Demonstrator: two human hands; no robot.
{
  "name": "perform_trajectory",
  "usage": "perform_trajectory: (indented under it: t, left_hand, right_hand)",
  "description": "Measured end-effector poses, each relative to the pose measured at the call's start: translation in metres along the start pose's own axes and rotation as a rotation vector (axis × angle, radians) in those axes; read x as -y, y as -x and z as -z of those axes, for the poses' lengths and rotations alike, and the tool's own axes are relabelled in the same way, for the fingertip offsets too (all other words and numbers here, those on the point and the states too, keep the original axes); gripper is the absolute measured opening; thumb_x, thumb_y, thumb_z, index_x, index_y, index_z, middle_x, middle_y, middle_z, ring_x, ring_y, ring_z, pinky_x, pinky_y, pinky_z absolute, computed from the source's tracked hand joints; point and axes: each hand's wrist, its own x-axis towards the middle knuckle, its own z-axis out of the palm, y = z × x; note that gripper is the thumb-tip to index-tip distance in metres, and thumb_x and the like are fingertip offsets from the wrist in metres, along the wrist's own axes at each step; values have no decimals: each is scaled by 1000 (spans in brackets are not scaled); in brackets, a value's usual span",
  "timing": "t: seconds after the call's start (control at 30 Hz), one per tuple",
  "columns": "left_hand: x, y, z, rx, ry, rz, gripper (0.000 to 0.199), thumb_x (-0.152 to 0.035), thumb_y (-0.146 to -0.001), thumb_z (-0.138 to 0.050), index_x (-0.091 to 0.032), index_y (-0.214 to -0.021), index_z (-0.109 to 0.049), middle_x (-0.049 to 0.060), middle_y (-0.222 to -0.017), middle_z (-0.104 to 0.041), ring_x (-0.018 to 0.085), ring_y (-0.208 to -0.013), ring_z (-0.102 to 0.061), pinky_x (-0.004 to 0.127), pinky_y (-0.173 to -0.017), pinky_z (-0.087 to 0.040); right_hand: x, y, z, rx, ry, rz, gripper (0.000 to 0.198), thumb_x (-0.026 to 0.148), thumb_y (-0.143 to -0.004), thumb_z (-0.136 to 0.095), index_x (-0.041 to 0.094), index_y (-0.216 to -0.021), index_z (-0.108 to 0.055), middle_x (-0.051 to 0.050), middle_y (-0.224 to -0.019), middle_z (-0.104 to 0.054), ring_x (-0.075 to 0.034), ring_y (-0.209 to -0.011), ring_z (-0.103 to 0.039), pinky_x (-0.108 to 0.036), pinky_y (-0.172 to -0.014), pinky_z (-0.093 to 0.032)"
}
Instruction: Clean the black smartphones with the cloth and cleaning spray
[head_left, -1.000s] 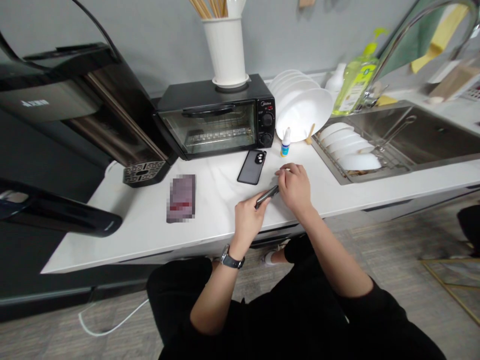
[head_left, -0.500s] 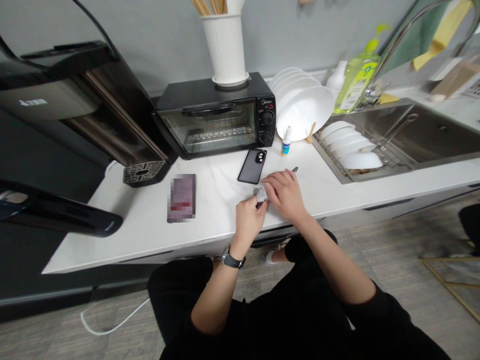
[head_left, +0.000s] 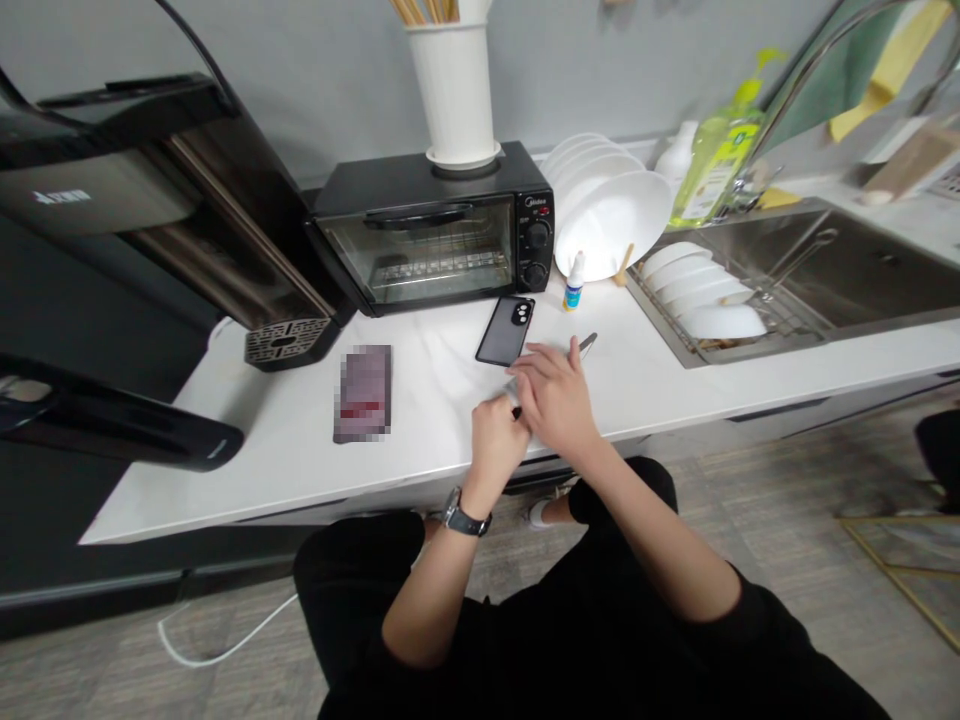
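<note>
My left hand (head_left: 498, 440), a black-strapped watch at its wrist, is closed near the counter's front edge. A dark bit (head_left: 517, 412) of a small object shows by its thumb; the rest is covered. Over it lies my right hand (head_left: 559, 400), its thumb and nearer fingers bent together against a small greyish piece (head_left: 512, 387), mostly hidden, and its outer finger raised. Just beyond the fingers rests a black-edged phone or phone case (head_left: 505, 332) with a camera cutout. A slim metal tool (head_left: 589, 343) pokes out behind my right hand, and a small white-and-blue bottle (head_left: 574, 284) stands farther back.
A blurred-out flat item (head_left: 363, 393) lies left on the white counter (head_left: 427, 420). Behind are a toaster oven (head_left: 442, 250), a drink dispenser (head_left: 289, 343) and white plates (head_left: 611, 225). The sink (head_left: 862, 270), with bowls on a rack, is at the right.
My right hand has shifted slightly left and further over my left hand. It now covers most of the greyish piece, and more of the metal tool shows.
</note>
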Motion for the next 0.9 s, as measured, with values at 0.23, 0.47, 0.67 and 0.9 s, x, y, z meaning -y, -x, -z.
perform_trajectory:
  t: [0.23, 0.47, 0.67, 0.9]
  left_hand:
    - [5, -1, -6, -19, -89, -27, 19, -11, -91, -57, -13, -96, -75, 13, -90, -79, 25, -82, -73, 29, -69, -47]
    - [-7, 3, 5, -14, 181, -24, 24, -33, -101, -64, -26, -118, -79, 3, -98, -83, 18, -78, -74, 25, -73, -51]
    - [-7, 3, 3, -46, 223, -30, 25, -32, -100, -66, -29, -122, -78, 2, -108, -83, 19, -84, -76, 26, -78, -54]
    - [0, 0, 1, 3, -55, -8, 26, -23, -100, -56, -18, -86, -78, 8, -76, -78, 21, -69, -72, 27, -64, -47]
  right_hand:
    - [16, 8, -2, 100, -71, 128, 36, 27, -108, -40, 22, -124, -72, -6, -124, -75, -24, -126, -61, -51, -127, -25]
    - [-63, -17, 16, -15, -11, -78, 44, 29, -108, -33, 21, -114, -76, -8, -111, -75, -27, -114, -63, -46, -112, -41]
    - [-88, -22, 16, -86, -1, -238, 46, 28, -107, -33, 20, -99, -77, -10, -106, -77, -28, -106, -68, -48, -109, -46]
    - [-5, 5, -3, -69, -19, -20, 34, 24, -107, -41, 25, -104, -75, -3, -112, -78, -26, -129, -60, -59, -131, -9]
